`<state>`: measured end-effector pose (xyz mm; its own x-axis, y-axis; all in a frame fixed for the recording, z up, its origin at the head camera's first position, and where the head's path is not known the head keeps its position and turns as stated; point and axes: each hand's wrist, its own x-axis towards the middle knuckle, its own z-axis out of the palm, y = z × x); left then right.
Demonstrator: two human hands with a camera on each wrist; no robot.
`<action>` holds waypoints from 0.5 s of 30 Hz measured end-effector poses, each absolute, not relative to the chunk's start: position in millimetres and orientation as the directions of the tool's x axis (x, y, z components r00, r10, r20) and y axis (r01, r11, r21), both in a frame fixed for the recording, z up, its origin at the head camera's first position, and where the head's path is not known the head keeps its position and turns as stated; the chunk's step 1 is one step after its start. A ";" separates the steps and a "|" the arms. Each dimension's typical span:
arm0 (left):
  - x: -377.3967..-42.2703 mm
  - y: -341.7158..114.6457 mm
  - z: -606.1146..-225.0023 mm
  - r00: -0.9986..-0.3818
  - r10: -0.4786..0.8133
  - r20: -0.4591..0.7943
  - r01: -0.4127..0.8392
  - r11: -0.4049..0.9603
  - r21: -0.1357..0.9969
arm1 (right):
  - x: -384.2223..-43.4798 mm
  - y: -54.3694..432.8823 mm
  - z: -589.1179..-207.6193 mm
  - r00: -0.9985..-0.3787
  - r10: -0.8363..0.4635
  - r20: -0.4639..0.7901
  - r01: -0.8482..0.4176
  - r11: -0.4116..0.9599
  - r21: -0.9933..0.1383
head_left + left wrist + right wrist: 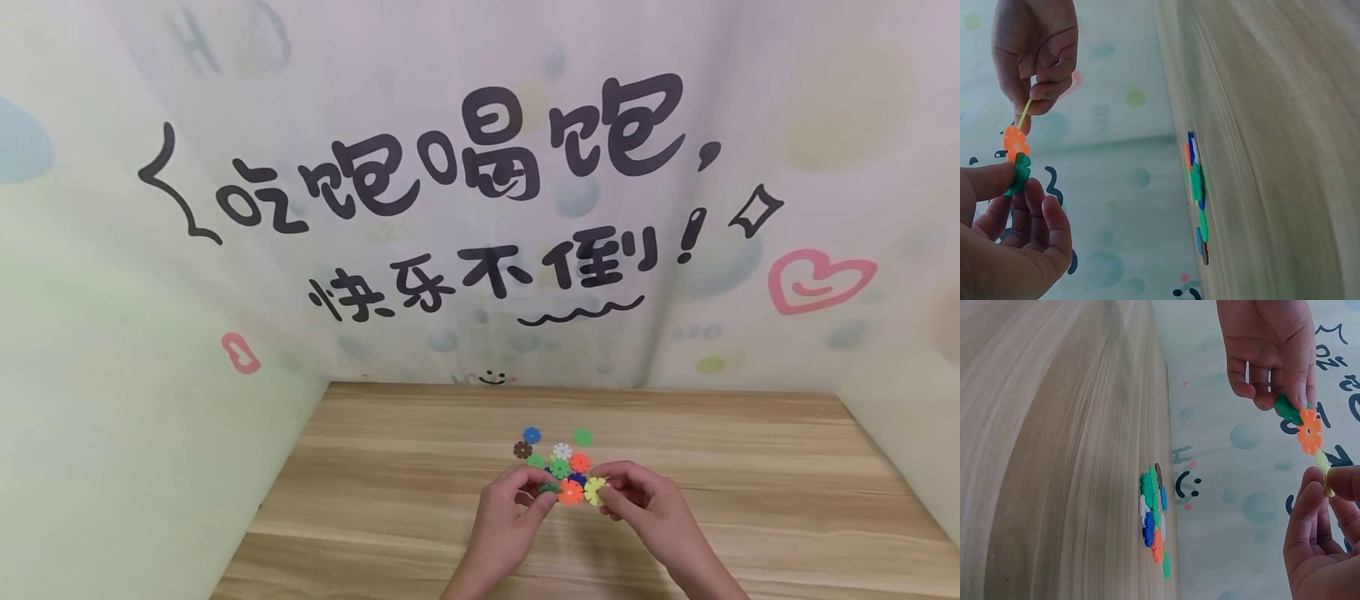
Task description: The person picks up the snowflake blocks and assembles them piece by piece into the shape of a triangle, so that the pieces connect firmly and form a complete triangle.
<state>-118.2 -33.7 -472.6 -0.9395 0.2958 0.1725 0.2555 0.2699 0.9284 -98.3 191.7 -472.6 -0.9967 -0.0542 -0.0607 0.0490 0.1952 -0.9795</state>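
Note:
Above the table, my left hand [508,515] pinches a dark green notched plastic disc [1021,174] between thumb and fingers. My right hand [651,503] pinches a pale yellow notched disc [593,491] by its edge. Between them an orange notched disc [570,493] meets the green one on one side and the yellow one on the other, so the three form a short row. In the right wrist view the orange disc [1310,431] faces the camera, while the yellow one [1324,472] is turned nearly edge-on. Fingers partly cover the green and yellow discs.
Several loose discs lie on the wooden table [390,483] beyond the hands, among them a blue disc [532,435], a brown disc [522,450], a white disc [562,451] and a light green disc [582,437]. A printed curtain [450,350] hangs behind the table.

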 end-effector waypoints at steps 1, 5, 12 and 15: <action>-118.2 -33.8 -472.6 -0.939 0.296 0.173 0.256 0.269 0.928 | -98.3 191.7 -472.7 -0.997 -0.056 -0.059 0.047 0.194 -0.980; -118.5 -34.1 -473.3 -0.939 0.296 0.176 0.259 0.272 0.927 | -98.2 191.5 -473.3 -0.997 -0.058 -0.056 0.044 0.193 -0.980; -119.4 -33.7 -474.0 -0.934 0.297 0.200 0.281 0.263 0.923 | -98.8 190.2 -472.6 -0.997 -0.046 -0.057 0.047 0.194 -0.980; -119.5 -33.7 -473.2 -0.934 0.296 0.200 0.281 0.261 0.924 | -98.2 188.7 -471.6 -0.998 -0.035 -0.058 0.050 0.201 -0.978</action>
<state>-119.5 -33.7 -473.2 -0.9340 0.2959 0.2004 0.2808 0.2607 0.9237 -98.2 188.7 -471.6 -0.9977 -0.0348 -0.0584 0.0502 0.2014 -0.9782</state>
